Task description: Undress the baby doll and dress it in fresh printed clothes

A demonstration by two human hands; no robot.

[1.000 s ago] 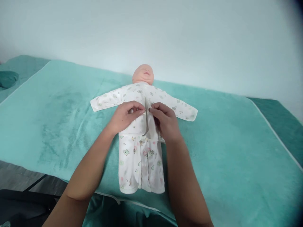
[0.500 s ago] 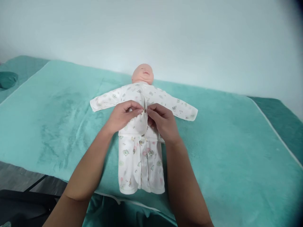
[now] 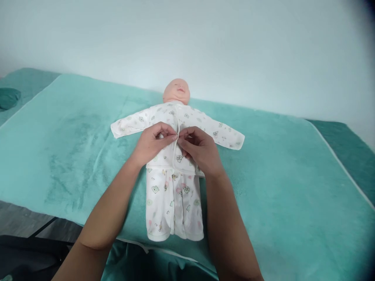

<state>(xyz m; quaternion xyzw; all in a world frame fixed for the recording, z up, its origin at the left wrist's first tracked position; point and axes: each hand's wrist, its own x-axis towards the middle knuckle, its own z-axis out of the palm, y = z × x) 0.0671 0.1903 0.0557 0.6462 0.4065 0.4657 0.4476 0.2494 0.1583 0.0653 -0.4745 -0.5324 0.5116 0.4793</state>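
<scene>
A baby doll [image 3: 176,91] lies on its back on a teal towel [image 3: 278,175], dressed in a white printed shirt [image 3: 205,125] and matching trousers [image 3: 172,207]. My left hand [image 3: 154,142] and my right hand [image 3: 200,150] meet over the doll's chest. Each hand pinches one front edge of the shirt, and the two edges are pressed together along the middle. The fastening under my fingertips is hidden.
The towel covers a table set against a pale wall. A darker green cover [image 3: 348,152] shows at the right end, and a dark green lump [image 3: 8,97] sits at the far left. The table's near edge [image 3: 164,251] hangs just below the doll's feet.
The shirt's front flaps, apart a second ago, now lie together at the middle. Both hands have shifted slightly up the chest.
</scene>
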